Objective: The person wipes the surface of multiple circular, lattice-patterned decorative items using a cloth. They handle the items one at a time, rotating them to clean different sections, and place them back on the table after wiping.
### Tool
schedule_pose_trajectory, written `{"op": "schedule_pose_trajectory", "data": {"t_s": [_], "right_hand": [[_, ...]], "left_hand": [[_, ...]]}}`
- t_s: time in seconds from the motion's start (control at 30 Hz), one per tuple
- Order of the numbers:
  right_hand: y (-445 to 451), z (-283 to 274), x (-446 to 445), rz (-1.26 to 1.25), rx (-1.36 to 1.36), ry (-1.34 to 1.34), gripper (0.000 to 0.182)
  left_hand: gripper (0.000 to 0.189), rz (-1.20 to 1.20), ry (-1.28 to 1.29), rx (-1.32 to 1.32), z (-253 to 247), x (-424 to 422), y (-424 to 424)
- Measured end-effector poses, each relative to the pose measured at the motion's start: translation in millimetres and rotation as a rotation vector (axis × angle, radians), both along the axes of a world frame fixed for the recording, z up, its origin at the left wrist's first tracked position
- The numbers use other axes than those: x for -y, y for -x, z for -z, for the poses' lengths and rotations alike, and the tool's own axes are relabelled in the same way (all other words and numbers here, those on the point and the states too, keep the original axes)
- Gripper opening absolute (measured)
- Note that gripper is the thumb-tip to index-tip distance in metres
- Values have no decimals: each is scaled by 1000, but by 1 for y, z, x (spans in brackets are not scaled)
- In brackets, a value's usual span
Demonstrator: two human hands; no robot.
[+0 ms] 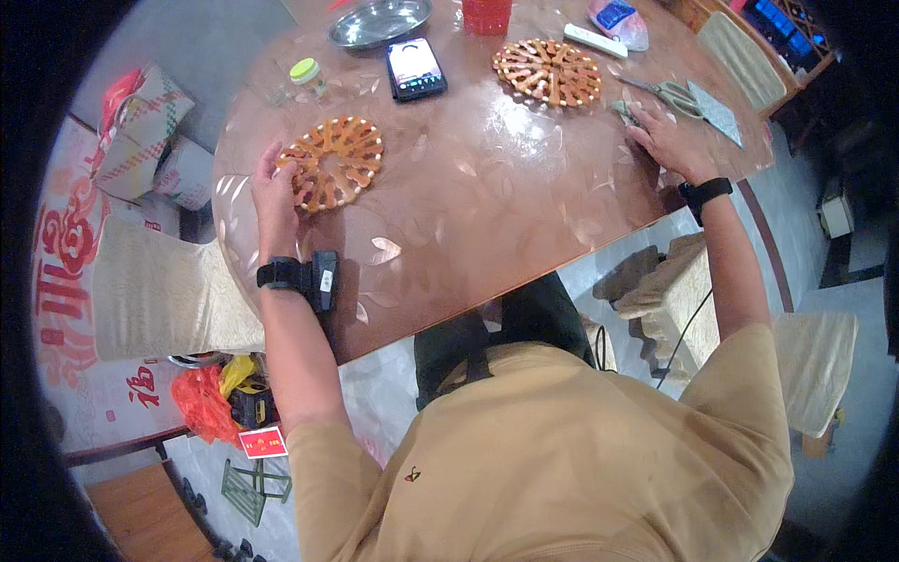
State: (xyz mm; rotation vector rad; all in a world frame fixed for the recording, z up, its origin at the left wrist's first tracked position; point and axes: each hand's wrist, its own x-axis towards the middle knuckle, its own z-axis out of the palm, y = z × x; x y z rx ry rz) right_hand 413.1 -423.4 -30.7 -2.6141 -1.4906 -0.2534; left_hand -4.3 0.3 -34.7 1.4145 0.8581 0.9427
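At the left of the table, my left hand point(274, 184) has its fingers on the rim of a round wooden trivet point(336, 160) with light beads along its edge. My right hand point(664, 140) rests at the right side, its fingertips at a small greenish item point(627, 112) that they partly cover. Just beyond that hand lie scissors with pale green handles point(676, 97) and a flat, light blue-grey piece point(715, 116). A second round wooden trivet point(548, 72) lies flat towards the back, apart from both hands.
Along the back are a round metal tray point(379, 22), a smartphone point(416, 69), a red container point(487, 15), a white oblong object point(595, 41) and a plastic package point(618, 22). A small jar with a yellow-green lid point(307, 74) stands at left. Covered chairs point(168, 288) flank the table.
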Motion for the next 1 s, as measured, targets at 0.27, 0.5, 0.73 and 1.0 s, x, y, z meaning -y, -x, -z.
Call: {"op": "schedule_pose_trajectory", "data": {"t_s": [0.27, 0.5, 0.73, 1.0], "right_hand": [[-30, -32, -69, 35, -185, -182, 59], [-10, -50, -123, 258, -529, -49, 99], [-26, -46, -123, 250, -683, -334, 71], [37, -74, -123, -24, -1120, -705, 25]], "left_hand": [[48, 48, -118, 23, 8, -13, -2], [46, -22, -245, -48, -9, 5, 2], [39, 77, -326, 42, -17, 21, -10], [53, 576, -27, 46, -33, 93, -42]]}}
